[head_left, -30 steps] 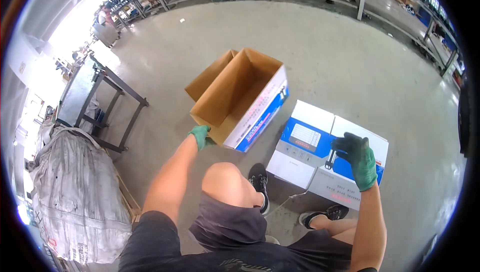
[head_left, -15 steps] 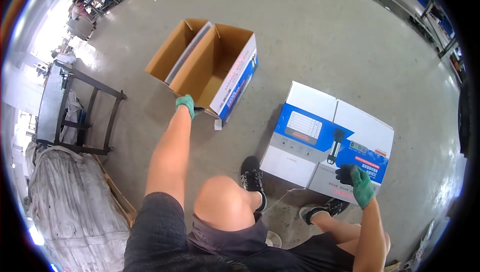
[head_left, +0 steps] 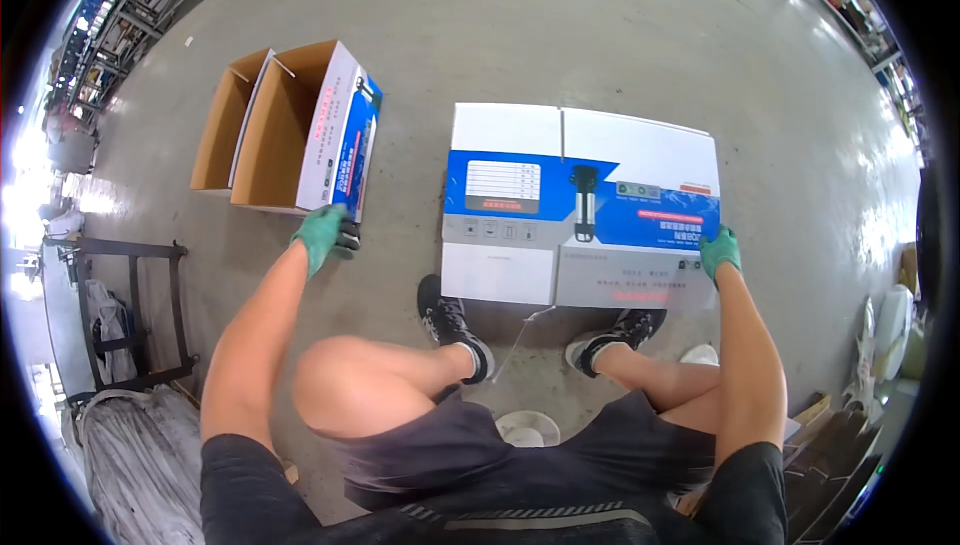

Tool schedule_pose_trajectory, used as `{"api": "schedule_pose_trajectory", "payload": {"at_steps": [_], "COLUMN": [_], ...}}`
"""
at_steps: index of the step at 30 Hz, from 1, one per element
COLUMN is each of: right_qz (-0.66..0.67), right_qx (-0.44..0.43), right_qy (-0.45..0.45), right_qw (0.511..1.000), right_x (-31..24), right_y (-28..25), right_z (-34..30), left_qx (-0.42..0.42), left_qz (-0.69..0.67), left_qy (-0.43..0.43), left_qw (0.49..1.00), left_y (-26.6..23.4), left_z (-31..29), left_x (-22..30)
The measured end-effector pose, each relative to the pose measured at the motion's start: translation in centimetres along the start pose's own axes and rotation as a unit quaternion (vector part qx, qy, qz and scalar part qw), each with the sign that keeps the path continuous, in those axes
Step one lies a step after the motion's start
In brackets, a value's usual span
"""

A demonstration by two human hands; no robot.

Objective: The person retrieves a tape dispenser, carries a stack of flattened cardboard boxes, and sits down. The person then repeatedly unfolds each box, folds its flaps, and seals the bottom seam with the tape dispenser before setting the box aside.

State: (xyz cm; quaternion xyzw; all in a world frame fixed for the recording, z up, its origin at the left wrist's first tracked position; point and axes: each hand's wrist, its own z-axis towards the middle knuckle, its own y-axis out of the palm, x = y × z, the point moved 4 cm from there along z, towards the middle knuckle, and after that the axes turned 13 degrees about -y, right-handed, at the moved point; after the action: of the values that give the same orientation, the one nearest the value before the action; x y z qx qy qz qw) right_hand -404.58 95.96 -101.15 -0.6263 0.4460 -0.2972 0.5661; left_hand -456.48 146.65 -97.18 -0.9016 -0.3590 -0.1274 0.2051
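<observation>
Both my hands wear green gloves with dark finger parts. My left hand [head_left: 325,235] is open, its fingers stretched out beside the near corner of an open-topped cardboard box [head_left: 350,135], apart from my other hand. Brown inside and white and blue outside, this box stands on the floor at the left, with a second open box [head_left: 222,130] against its left side. At its right edge, a flat-lying white, blue and grey printed carton [head_left: 510,270] is gripped by my right hand [head_left: 720,250]. What lies beneath the carton is hidden.
My shoes [head_left: 445,320] are at the carton's near edge, with a thin string [head_left: 515,345] between them. A round white stool or lid [head_left: 528,429] shows under me. To the left stand a metal frame [head_left: 130,255] and a grey covered bundle [head_left: 140,465]. Racks [head_left: 125,25] line the far left.
My left hand has come off the open box's near edge. My right hand has moved from above the carton to its right edge. The view has turned right.
</observation>
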Motion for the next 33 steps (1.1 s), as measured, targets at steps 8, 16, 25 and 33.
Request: {"api": "schedule_pose_trajectory", "payload": {"at_steps": [8, 16, 25, 33], "right_qz": [0.055, 0.045, 0.674, 0.78], "right_qx": [-0.133, -0.08, 0.108, 0.072], "right_qy": [0.059, 0.11, 0.136, -0.139], "right_qw": [0.988, 0.99, 0.718, 0.606], "right_x": [4.2, 2.8, 0.7, 0.4], "right_y": [2.9, -0.1, -5.5, -21.9], "right_z": [-0.4, -2.0, -0.1, -3.8], "left_qx": [0.0, 0.182, 0.147, 0.058], "left_qz": [0.377, 0.201, -0.362, -0.332], "left_qy": [0.018, 0.111, 0.33, 0.359], "left_qw": [0.926, 0.956, 0.859, 0.87], "left_y": [18.3, 18.1, 10.7, 9.8], "left_z": [4.0, 4.2, -4.5, -18.8], "left_x": [2.0, 1.2, 5.3, 10.0]}}
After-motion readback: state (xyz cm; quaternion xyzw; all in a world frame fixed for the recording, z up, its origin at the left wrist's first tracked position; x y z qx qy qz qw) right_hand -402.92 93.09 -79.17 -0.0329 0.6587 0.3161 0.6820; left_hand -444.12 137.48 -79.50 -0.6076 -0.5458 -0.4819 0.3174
